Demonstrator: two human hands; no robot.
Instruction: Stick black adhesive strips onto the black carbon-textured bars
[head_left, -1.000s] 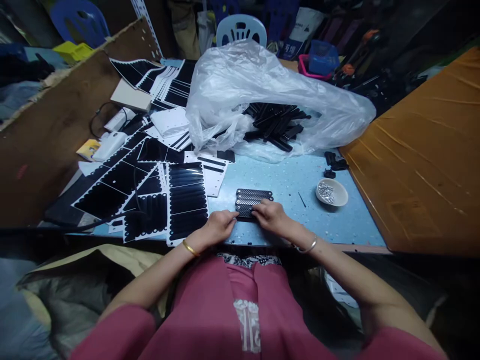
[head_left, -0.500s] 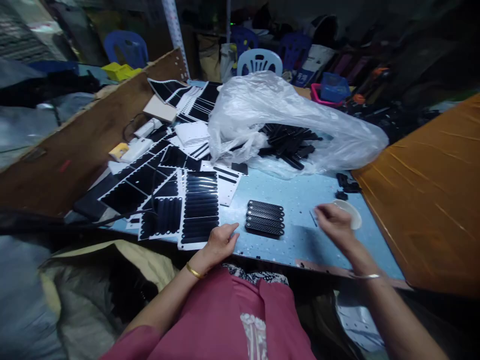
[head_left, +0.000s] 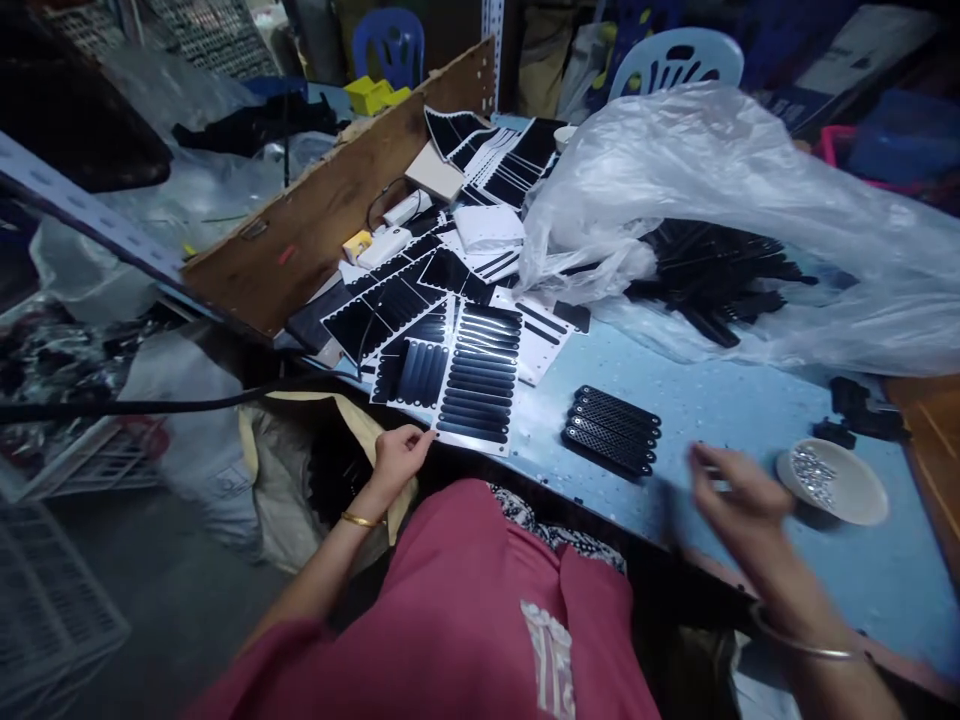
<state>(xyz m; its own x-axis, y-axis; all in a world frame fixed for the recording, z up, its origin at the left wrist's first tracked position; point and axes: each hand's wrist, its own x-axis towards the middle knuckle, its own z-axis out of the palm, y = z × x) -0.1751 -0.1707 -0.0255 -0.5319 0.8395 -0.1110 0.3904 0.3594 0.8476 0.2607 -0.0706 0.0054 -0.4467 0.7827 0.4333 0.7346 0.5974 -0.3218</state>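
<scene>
Left hand, fingers bent, is at the front-left corner of the black-strip sheet; right hand is blurred beside the bowl — I cannot tell whether either grips anything. Patterned strips lie near the table front. Sheet handling seems underway — next calls for a fingertip pinch.

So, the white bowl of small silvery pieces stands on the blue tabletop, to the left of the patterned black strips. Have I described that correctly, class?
Not quite: the side is wrong. The head view shows the white bowl to the right of the patterned black strips. It does hold small silvery pieces and stands on the blue tabletop.
</scene>
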